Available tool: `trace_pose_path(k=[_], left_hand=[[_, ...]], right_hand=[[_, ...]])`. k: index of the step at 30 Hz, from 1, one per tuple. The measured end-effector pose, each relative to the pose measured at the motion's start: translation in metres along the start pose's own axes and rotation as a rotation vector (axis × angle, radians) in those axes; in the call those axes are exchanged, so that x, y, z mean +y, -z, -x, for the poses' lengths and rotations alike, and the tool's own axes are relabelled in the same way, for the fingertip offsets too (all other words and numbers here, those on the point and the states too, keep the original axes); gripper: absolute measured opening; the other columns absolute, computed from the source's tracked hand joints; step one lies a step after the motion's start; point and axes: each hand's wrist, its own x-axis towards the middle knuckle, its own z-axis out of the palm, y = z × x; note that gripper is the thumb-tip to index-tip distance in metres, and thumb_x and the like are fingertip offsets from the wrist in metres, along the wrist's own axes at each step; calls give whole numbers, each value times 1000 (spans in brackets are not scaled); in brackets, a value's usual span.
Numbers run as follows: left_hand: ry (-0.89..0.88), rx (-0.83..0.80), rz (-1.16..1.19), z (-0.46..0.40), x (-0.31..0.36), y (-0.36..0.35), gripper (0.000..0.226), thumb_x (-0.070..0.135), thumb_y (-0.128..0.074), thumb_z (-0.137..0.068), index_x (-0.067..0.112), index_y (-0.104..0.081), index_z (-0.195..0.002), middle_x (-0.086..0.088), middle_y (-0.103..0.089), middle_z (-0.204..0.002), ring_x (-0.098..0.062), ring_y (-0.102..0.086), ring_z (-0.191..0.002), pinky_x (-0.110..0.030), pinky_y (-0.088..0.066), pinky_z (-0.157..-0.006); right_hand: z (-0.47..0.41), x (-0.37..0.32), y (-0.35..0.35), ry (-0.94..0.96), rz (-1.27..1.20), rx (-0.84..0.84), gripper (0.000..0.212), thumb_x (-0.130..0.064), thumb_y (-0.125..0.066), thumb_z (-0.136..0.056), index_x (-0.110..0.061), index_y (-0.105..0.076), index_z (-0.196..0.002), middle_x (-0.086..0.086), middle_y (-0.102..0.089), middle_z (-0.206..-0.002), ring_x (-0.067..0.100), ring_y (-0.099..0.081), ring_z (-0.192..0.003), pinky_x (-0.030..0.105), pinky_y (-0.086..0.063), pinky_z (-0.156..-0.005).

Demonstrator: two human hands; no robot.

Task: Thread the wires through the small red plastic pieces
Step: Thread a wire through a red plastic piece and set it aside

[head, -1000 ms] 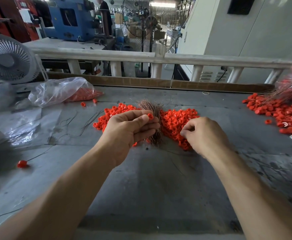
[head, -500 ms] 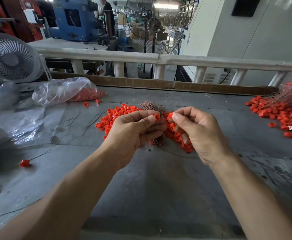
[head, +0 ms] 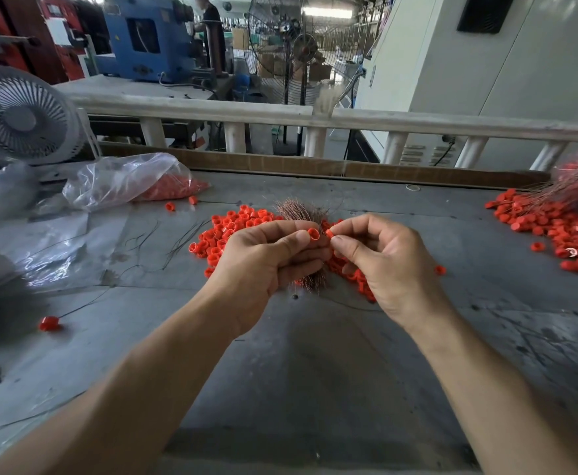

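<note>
My left hand (head: 267,262) grips a bundle of thin copper wires (head: 299,210) that sticks up behind its fingers and down below them, and it pinches a small red plastic piece (head: 313,233) at thumb and forefinger. My right hand (head: 383,258) pinches a second red piece (head: 329,232) right beside the first, almost touching it. Behind and under both hands lies a pile of loose red pieces (head: 225,231) on the grey table (head: 315,371).
A clear bag of red pieces (head: 136,181) lies at the back left near a white fan (head: 20,114). A heap of wired red pieces (head: 561,221) fills the right edge. One wired piece (head: 49,323) and loose wires (head: 164,238) lie left. A railing (head: 315,114) borders the far side.
My right hand rose from the pile with a red piece and came up to my left hand's fingertips. My left hand stayed in place, holding the wires and its red piece.
</note>
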Motion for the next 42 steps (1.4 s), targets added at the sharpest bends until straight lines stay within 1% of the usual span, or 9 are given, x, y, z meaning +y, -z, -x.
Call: trace_pose_path(k=[5, 9, 12, 14, 18, 26, 32, 35, 42], left_hand=[[-16, -9, -24, 0, -2, 0, 15, 1, -59, -97, 2, -72, -105, -20, -77, -99, -28, -77, -93, -30, -63, -78], [-21, -24, -30, 0, -3, 0, 16, 0, -57, -98, 3, -72, -103, -18, -77, -95, -24, -77, -87, -29, -63, -77], [-23, -31, -30, 0, -3, 0, 16, 0, -58, -97, 3, -73, -103, -18, -77, -95, -24, -77, -87, -30, -63, -78], [-32, -29, -30, 0, -3, 0, 16, 1, -58, -97, 4, -73, -102, -19, -77, -96, -25, -77, -89, -30, -63, -78], [-64, -1, -28, -2, -4, 0, 15, 1, -59, -97, 3, -72, -104, -23, -76, -101, -31, -76, -98, -35, -62, -84], [-133, 38, -92, -2, -9, -1, 15, 0, -61, -96, 2, -72, -106, -17, -78, -95, -28, -77, -92, -35, -63, -84], [-169, 55, -130, -3, -11, -2, 14, 0, -64, -95, 3, -72, -105, -13, -78, -89, -23, -77, -86, -29, -63, -78], [-180, 56, -138, -2, -10, -2, 14, 1, -65, -94, 3, -73, -105, -12, -79, -90, -22, -77, -86, -27, -63, -76], [-175, 48, -138, -2, -11, -2, 15, 2, -64, -94, 1, -73, -107, -15, -78, -93, -24, -77, -88, -27, -62, -77]], right_hand=[[2, 0, -3, 93, 66, 42, 14, -15, -77, -89, -29, -76, -87, -7, -77, -84, 12, -73, -80, 29, -60, -76], [2, -1, -3, 107, 103, 21, 18, -10, -78, -88, -28, -76, -90, -8, -76, -85, 10, -72, -81, 29, -59, -79], [3, -4, -3, 107, 117, 14, 22, -8, -77, -88, -29, -74, -89, -10, -76, -86, 8, -72, -82, 21, -57, -77], [3, -5, -3, 116, 140, 38, 18, -10, -77, -89, -28, -74, -89, -12, -75, -85, 6, -71, -80, 17, -54, -75], [4, -7, -3, 156, 179, 102, 11, -14, -78, -89, -25, -75, -91, -14, -75, -85, 6, -71, -80, 16, -53, -74], [5, -5, -10, 260, 272, 163, 8, -19, -81, -86, -26, -77, -89, -18, -74, -83, -1, -69, -81, 5, -44, -71], [4, -5, -12, 316, 383, 153, 7, -16, -80, -87, -21, -79, -92, -11, -73, -86, 6, -68, -85, 11, -48, -76], [4, -6, -13, 349, 424, 157, 8, -12, -80, -87, -17, -80, -92, -8, -72, -85, 6, -67, -85, 8, -46, -75], [5, -4, -15, 352, 396, 164, 8, -11, -79, -87, -17, -80, -91, -10, -71, -88, 5, -67, -89, 10, -46, -78]])
